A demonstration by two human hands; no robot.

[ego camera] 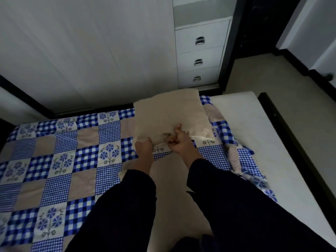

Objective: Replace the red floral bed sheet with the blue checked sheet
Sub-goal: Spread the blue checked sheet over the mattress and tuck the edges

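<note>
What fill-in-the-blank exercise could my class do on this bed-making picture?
1. The left hand and right hand both grip a beige ___.
2. The blue checked sheet leaves the mattress bare on the person's ___ side.
3. The white drawer unit shows ___ metal handles.
Missing words: pillow; right; three.
</note>
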